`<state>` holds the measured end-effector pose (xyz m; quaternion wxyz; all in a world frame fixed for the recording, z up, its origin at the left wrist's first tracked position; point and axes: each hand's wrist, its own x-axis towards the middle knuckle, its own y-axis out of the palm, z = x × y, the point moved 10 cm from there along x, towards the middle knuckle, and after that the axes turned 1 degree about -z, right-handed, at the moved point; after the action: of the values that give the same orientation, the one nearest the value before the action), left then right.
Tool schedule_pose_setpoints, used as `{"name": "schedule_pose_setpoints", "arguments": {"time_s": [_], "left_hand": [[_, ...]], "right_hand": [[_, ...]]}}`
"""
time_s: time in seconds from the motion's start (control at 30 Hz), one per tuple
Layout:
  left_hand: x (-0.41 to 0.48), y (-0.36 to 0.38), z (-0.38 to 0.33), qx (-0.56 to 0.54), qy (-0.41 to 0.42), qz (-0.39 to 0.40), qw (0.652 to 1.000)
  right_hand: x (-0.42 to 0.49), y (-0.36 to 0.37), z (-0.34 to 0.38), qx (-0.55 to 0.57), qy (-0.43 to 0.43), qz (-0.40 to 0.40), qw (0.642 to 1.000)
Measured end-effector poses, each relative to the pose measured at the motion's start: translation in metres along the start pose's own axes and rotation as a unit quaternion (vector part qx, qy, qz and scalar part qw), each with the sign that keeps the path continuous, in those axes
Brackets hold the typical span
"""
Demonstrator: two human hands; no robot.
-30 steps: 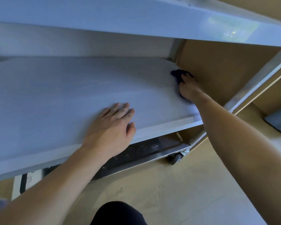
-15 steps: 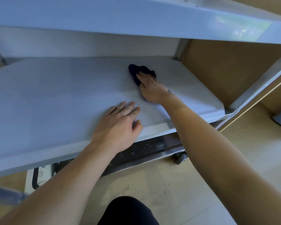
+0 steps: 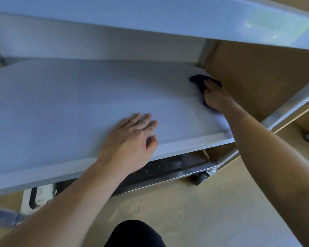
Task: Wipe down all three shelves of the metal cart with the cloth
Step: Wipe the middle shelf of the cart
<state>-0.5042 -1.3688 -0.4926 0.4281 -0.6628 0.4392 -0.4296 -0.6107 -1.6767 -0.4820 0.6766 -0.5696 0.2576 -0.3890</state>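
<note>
Fingers (image 3: 210,86) of the right hand (image 3: 215,98) are pressed flat on a dark cloth (image 3: 197,80), which is pinned against the middle shelf (image 3: 70,104) at its far right corner, beside the rear upright. Fingers (image 3: 143,120) of the left hand (image 3: 130,139) are laid nearly together, palm down, on the same shelf close to its front edge, holding nothing. The top shelf (image 3: 150,16) is seen overhead. The bottom shelf (image 3: 168,166), spotted with droplets, is seen underneath, with a caster (image 3: 202,177) on the floor (image 3: 203,211).
</note>
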Motion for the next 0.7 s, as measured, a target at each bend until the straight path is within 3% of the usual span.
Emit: {"name": "schedule_pose_setpoints", "arguments": {"time_s": [0.13, 0.5, 0.7], "left_hand": [[0.0, 0.0, -0.002, -0.004, -0.007, -0.004, 1.0], [0.0, 0.0, -0.001, 0.034, -0.007, -0.02, 0.999], [0.002, -0.002, -0.002, 0.032, -0.009, -0.024, 0.999]], "right_hand": [[0.032, 0.007, -0.002, -0.042, 0.038, 0.024, 0.998], [0.081, 0.02, 0.059, 0.008, -0.009, 0.048, 0.999], [0.029, 0.037, 0.137, 0.039, -0.169, 0.08, 0.982]]}}
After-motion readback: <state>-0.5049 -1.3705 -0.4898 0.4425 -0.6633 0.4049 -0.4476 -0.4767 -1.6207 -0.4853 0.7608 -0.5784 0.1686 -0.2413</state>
